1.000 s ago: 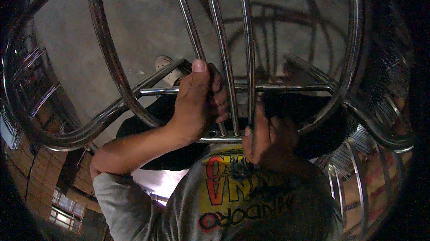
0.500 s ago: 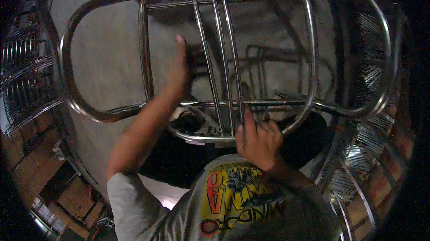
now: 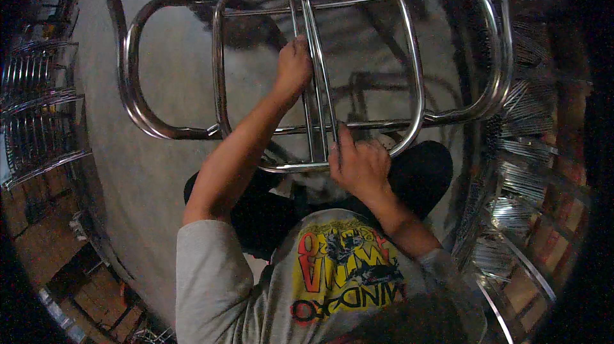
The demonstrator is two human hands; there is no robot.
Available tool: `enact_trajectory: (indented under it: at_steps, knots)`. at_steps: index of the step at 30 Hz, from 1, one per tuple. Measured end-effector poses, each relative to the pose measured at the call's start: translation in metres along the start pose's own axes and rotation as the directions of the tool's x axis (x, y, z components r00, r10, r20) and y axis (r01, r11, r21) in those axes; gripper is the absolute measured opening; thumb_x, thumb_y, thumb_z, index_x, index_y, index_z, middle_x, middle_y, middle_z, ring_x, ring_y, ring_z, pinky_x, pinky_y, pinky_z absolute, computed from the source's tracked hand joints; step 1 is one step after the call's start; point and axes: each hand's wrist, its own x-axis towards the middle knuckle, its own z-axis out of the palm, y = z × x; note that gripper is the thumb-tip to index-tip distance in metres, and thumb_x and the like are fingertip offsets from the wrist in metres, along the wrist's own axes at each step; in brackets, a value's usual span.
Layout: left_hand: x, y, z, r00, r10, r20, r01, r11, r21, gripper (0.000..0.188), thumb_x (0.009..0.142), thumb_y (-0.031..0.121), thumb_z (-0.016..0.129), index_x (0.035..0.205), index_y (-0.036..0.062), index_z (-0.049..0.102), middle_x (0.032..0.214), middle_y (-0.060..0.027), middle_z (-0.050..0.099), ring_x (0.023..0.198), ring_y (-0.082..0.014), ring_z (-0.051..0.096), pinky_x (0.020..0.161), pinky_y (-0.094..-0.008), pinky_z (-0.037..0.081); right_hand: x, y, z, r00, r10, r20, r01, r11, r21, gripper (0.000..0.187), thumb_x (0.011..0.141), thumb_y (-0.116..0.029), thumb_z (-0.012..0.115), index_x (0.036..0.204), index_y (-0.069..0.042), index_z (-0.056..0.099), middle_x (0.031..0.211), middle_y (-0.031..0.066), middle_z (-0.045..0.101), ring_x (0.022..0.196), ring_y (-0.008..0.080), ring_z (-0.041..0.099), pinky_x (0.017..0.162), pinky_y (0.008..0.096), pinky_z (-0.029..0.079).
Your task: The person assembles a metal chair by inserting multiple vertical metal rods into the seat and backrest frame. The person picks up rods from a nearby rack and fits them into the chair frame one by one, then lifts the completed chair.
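Observation:
A shiny bent-tube metal frame (image 3: 414,49), with rounded loops at both sides, spans the view in front of me, its near edge by my legs. Thin straight metal rods (image 3: 325,91) run lengthwise across its middle, bunched close together. My left hand (image 3: 295,65) is closed around the rods above the frame's centre; its fingertips are partly hidden. Lower down, near the frame's front tube, my right hand (image 3: 363,163) pinches the near end of a rod, index finger laid along it and the other fingers curled.
Stacks of shiny metal grid-like parts (image 3: 29,75) stand at the left. More piled metal pieces (image 3: 511,216) line the right side. Brown flat pieces (image 3: 38,229) lie at lower left. Grey floor (image 3: 173,69) shows through the frame.
My left hand, open and raised before, has moved right and closed on the rods. The rods are drawn closer together. The frame appears shifted and turned slightly; my right hand stays near the rod ends.

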Motion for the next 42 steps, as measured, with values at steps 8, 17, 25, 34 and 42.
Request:
enact_trajectory:
  at_steps: [8, 17, 25, 34, 42]
  knots:
    - [-0.058, 0.035, -0.045, 0.951, -0.193, 0.240, 0.290, 0.823, -0.488, 0.040, 0.092, 0.046, 0.056, 0.090, 0.0067, 0.055, 0.070, -0.0019, 0.052, 0.059, -0.0134, 0.046, 0.048, -0.0305, 0.037, -0.030, -0.063, -0.040, 0.978, 0.167, 0.122, -0.175, 0.983, 0.057, 0.033, 0.089, -0.031, 0.052, 0.107, -0.004, 0.056, 0.069, 0.0236, 0.064, 0.066, 0.0424, 0.064, 0.066, 0.0560, 0.048]
    - [-0.133, 0.075, 0.036, 0.974, -0.028, 0.225, 0.089, 0.961, -0.263, 0.042, 0.088, 0.045, 0.064, 0.101, 0.0048, 0.058, 0.084, -0.0031, 0.059, 0.069, -0.0134, 0.054, 0.057, -0.0284, 0.044, -0.127, 0.038, -0.107, 0.989, 0.080, -0.124, -0.053, 0.978, 0.202, 0.039, 0.091, -0.030, 0.052, 0.116, -0.001, 0.052, 0.083, 0.0214, 0.066, 0.078, 0.0402, 0.065, 0.071, 0.0500, 0.052]
    - [-0.216, 0.160, 0.080, 0.971, 0.069, 0.228, -0.098, 0.989, 0.115, 0.050, 0.093, 0.025, 0.061, 0.133, 0.0043, 0.040, 0.101, -0.0096, 0.055, 0.079, -0.0150, 0.056, 0.061, -0.0285, 0.048, -0.096, 0.384, -0.264, 0.340, 0.442, -0.830, -0.263, 0.892, 0.367, 0.042, 0.089, -0.034, 0.059, 0.106, 0.005, 0.060, 0.099, 0.0227, 0.065, 0.092, 0.0346, 0.064, 0.080, 0.0413, 0.049]
    - [-0.280, 0.168, 0.141, 0.930, 0.337, 0.149, -0.368, 0.855, 0.366, 0.054, 0.083, 0.006, 0.065, 0.131, -0.0023, 0.042, 0.104, -0.0183, 0.054, 0.083, -0.0255, 0.058, 0.071, -0.0344, 0.049, 0.025, 0.582, -0.252, 0.724, 0.600, -0.340, -0.616, 0.785, 0.074, 0.030, 0.085, -0.026, 0.063, 0.104, -0.002, 0.061, 0.102, 0.0247, 0.063, 0.101, 0.0416, 0.059, 0.084, 0.0477, 0.048]
    - [-0.304, 0.176, 0.127, 0.911, 0.365, 0.190, -0.409, 0.856, 0.316, 0.054, 0.082, 0.010, 0.067, 0.129, -0.0021, 0.044, 0.105, -0.0175, 0.054, 0.084, -0.0251, 0.055, 0.074, -0.0337, 0.047, -0.013, 0.533, -0.345, 0.355, 0.384, -0.852, -0.227, 0.920, 0.321, 0.033, 0.095, -0.031, 0.050, 0.108, -0.002, 0.059, 0.102, 0.0233, 0.063, 0.097, 0.0409, 0.061, 0.080, 0.0509, 0.047]
